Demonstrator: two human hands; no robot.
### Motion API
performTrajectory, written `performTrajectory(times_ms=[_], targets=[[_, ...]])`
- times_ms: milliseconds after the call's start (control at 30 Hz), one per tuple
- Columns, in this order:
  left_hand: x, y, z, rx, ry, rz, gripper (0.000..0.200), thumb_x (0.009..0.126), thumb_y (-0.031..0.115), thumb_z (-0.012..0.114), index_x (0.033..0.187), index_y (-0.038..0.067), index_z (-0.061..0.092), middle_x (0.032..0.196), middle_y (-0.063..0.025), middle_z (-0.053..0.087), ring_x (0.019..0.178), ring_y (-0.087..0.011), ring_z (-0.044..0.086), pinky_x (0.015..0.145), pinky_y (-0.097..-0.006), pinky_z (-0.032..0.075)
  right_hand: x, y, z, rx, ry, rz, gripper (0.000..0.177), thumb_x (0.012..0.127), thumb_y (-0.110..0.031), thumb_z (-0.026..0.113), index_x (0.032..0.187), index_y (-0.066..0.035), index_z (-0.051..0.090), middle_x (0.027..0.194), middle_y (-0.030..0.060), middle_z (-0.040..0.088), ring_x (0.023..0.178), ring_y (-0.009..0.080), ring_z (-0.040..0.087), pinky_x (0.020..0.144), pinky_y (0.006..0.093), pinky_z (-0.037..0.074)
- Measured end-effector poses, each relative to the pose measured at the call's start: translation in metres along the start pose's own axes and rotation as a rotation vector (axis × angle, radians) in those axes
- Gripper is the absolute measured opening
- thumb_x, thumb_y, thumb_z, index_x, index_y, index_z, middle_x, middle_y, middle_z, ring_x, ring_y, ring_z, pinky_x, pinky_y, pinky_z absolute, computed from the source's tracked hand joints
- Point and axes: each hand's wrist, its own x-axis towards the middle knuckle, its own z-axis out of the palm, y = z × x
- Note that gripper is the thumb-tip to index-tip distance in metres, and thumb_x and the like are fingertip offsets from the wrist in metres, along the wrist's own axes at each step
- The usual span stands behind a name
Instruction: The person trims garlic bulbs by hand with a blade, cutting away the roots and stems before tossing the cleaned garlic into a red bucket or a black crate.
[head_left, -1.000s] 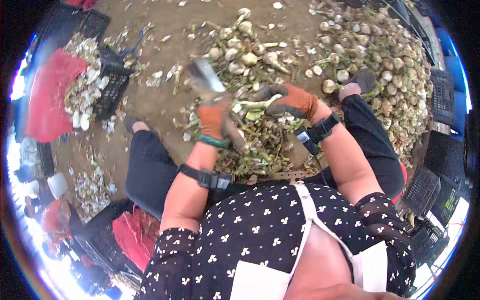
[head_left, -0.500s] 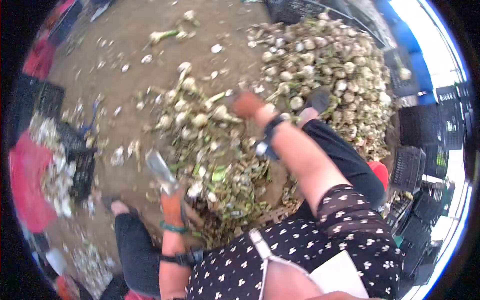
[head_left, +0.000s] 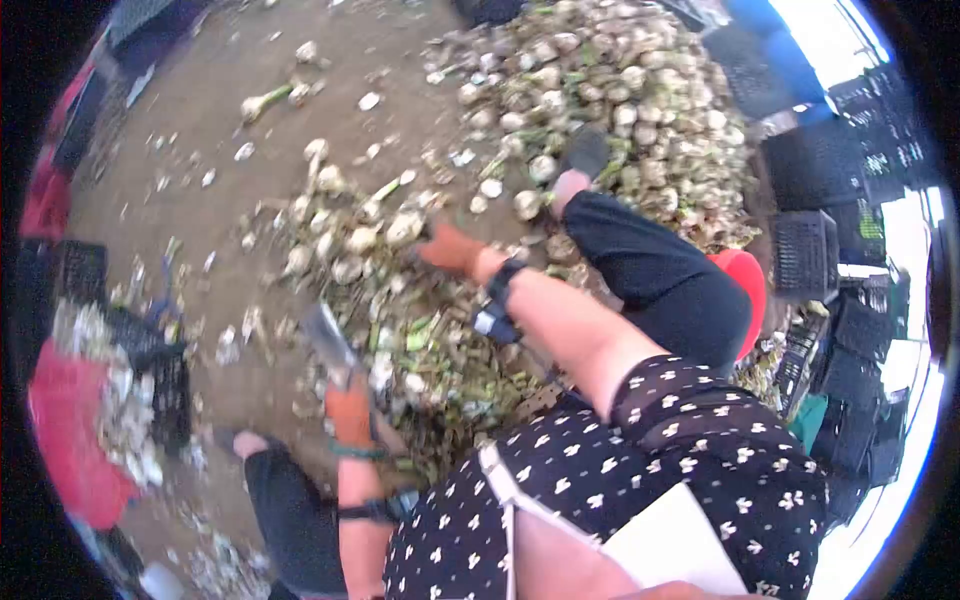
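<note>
My left hand (head_left: 350,412), in an orange glove, is closed round a metal-bladed cutting tool (head_left: 332,340). Its wide blade points up and away from me over the ground. My right hand (head_left: 452,250), also gloved in orange with dark fingertips, stretches out over the nearer garlic. Its slightly blurred fingers look apart, right beside a garlic bulb (head_left: 405,228). More bulbs with stems still on, such as one garlic bulb (head_left: 347,269), lie around it. Cut stems and leaves (head_left: 425,335) cover the ground between my hands.
A large garlic heap (head_left: 640,110) rises beyond my right foot (head_left: 585,155). Black crates (head_left: 805,250) are stacked at the right. On the left, a black crate (head_left: 165,390) stands beside white garlic and a red sack (head_left: 65,430). Loose bulbs dot the dirt floor (head_left: 240,190).
My right hand has come back a little toward me, to the bulb's side. The left hand keeps the tool in nearly the same place. The whole view has shifted.
</note>
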Motion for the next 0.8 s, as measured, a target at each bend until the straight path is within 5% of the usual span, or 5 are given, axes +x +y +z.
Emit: performTrajectory(times_ms=[67, 233, 467, 533, 800], targets=[[0.003, -0.020, 0.004, 0.370, 0.221, 0.408, 0.040, 0.075, 0.022, 0.057, 0.107, -0.002, 0.051, 0.095, -0.0203, 0.058, 0.082, -0.0339, 0.056, 0.071, -0.0390, 0.043, -0.010, 0.007, 0.004, 0.095, -0.007, -0.175, 0.054, 0.078, -0.022, 0.053, 0.123, -0.001, 0.033, 0.115, 0.0167, 0.048, 0.107, 0.0266, 0.046, 0.092, 0.0341, 0.035], [-0.023, 0.046, 0.002, 0.535, 0.400, 0.634, 0.024, 0.069, 0.017, 0.057, 0.088, 0.004, 0.055, 0.082, -0.0167, 0.057, 0.074, -0.0342, 0.054, 0.065, -0.0399, 0.044, -0.054, -0.026, 0.008, 0.428, -0.366, -0.305, 0.036, 0.083, -0.017, 0.049, 0.117, -0.005, 0.045, 0.115, 0.0094, 0.050, 0.107, 0.0188, 0.045, 0.093, 0.0299, 0.032], [-0.055, 0.088, -0.005, 0.610, 0.378, 0.976, 0.029, 0.060, 0.015, 0.059, 0.087, 0.007, 0.052, 0.075, -0.0107, 0.052, 0.066, -0.0274, 0.054, 0.056, -0.0378, 0.045, -0.083, -0.046, 0.026, 0.087, -0.514, -0.431, 0.036, 0.077, -0.018, 0.058, 0.110, -0.006, 0.050, 0.106, 0.0069, 0.055, 0.096, 0.0163, 0.052, 0.084, 0.0296, 0.041], [-0.061, 0.089, -0.005, 0.622, 0.384, 0.983, 0.028, 0.060, 0.014, 0.059, 0.086, 0.007, 0.052, 0.075, -0.0103, 0.052, 0.066, -0.0274, 0.054, 0.055, -0.0381, 0.045, -0.094, -0.041, 0.034, 0.745, -0.511, -0.453, 0.032, 0.076, -0.012, 0.057, 0.107, -0.005, 0.052, 0.105, 0.0076, 0.056, 0.093, 0.0163, 0.053, 0.081, 0.0305, 0.043], [-0.059, 0.079, -0.004, 0.611, 0.381, 0.927, 0.022, 0.063, 0.011, 0.055, 0.084, 0.007, 0.051, 0.078, -0.0125, 0.053, 0.064, -0.0292, 0.055, 0.054, -0.0391, 0.046, -0.091, -0.040, 0.035, 0.255, -0.474, -0.380, 0.034, 0.074, -0.010, 0.056, 0.107, -0.004, 0.051, 0.105, 0.0075, 0.055, 0.096, 0.0171, 0.052, 0.084, 0.0334, 0.042]])
